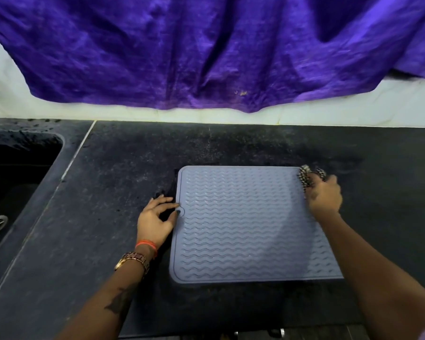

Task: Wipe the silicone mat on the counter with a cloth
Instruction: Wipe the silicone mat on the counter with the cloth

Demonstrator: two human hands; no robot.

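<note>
Head view. We see the silicone mat (245, 224), grey-blue with a raised wave pattern, lying flat on the dark speckled counter (108, 182), close to the near edge. Our left hand (155, 220) rests on the counter just beside the mat's left edge; its fingers are spread and relaxed, and the fingertips touch the mat rim at a small round hole there. It holds nothing. On that wrist we note an orange band (146, 245) and a metal-link watch (134, 260).

Our right hand (325, 196) sits at the mat's far right corner, fingers curled around a bunched black-and-white checked cloth (306, 175). The cloth protrudes beyond the fingers and lies over the corner of the mat. This hand is motion-blurred, so we cannot resolve the finger positions in detail.

A dark sink (17, 173) is set into the counter at left. A purple sheet (206, 50) hangs over the white wall (353, 111) behind.
</note>
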